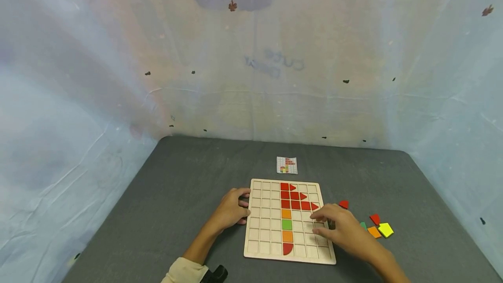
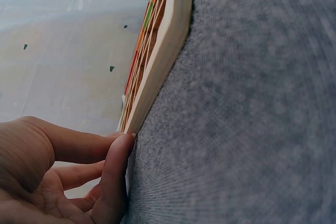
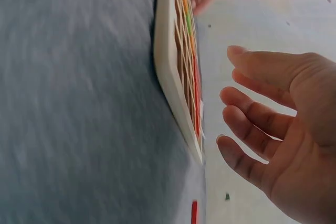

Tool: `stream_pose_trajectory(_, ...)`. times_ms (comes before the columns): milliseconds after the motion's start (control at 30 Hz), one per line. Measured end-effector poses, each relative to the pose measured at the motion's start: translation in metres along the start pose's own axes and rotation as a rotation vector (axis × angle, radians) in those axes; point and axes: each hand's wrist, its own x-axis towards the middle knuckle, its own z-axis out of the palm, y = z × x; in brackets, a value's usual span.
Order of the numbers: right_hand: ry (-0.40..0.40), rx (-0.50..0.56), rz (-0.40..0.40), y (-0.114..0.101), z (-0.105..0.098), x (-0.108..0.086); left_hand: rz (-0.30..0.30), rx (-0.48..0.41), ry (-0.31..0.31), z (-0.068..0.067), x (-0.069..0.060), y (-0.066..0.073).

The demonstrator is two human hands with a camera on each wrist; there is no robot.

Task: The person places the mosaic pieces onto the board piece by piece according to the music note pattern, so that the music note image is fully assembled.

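Note:
A pale wooden grid board (image 1: 264,224) lies on the table. It carries a column of red, orange and green tiles (image 1: 287,225), with rows of red squares ending in red triangles (image 1: 305,205) at its upper part. My left hand (image 1: 232,208) holds the board's left edge; in the left wrist view the thumb (image 2: 114,174) and index finger meet at that edge. Above the board's right side hovers my right hand (image 1: 342,228), fingers loosely bent and apart. The right wrist view shows nothing between those fingers (image 3: 254,111).
Beyond the board lies a small printed pattern card (image 1: 287,165). Loose tiles are at the right: a red rounded one (image 1: 343,204), a red triangle-like one (image 1: 375,219), a yellow one (image 1: 386,230), an orange one (image 1: 374,232) and a partly hidden green one (image 1: 363,225).

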Motion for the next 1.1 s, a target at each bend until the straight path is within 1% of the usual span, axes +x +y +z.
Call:
stream_pose_trajectory(133, 0.031, -0.037, 0.030, 0.007, -0.010, -0.004, -0.002, -0.006, 0.000, 0.000, 0.000, 0.000)
stream_pose_trajectory(300, 0.115, -0.087, 0.083, 0.016, -0.019, -0.011, -0.001, -0.009, 0.004, 0.001, 0.001, 0.000)
stream_pose_trajectory(433, 0.188, -0.097, 0.096, 0.025, -0.025, -0.015, -0.004, -0.009, 0.004, 0.001, 0.001, -0.001)
stream_pose_trajectory(567, 0.226, -0.100, 0.125, 0.034, -0.032, -0.018, -0.004, -0.011, 0.004, 0.001, 0.000, -0.001)
stream_pose_trajectory(767, 0.246, -0.079, 0.178, 0.044, -0.041, -0.025, -0.006, -0.004, 0.005, 0.001, 0.000, -0.001)
stream_pose_trajectory(900, 0.232, -0.074, 0.225, 0.050, -0.048, -0.029, -0.008, -0.001, 0.006, 0.001, 0.000, -0.001)
stream_pose_trajectory(1100, 0.214, -0.102, 0.266, 0.063, -0.058, -0.037, -0.012, -0.002, 0.012, 0.002, 0.000, -0.001)
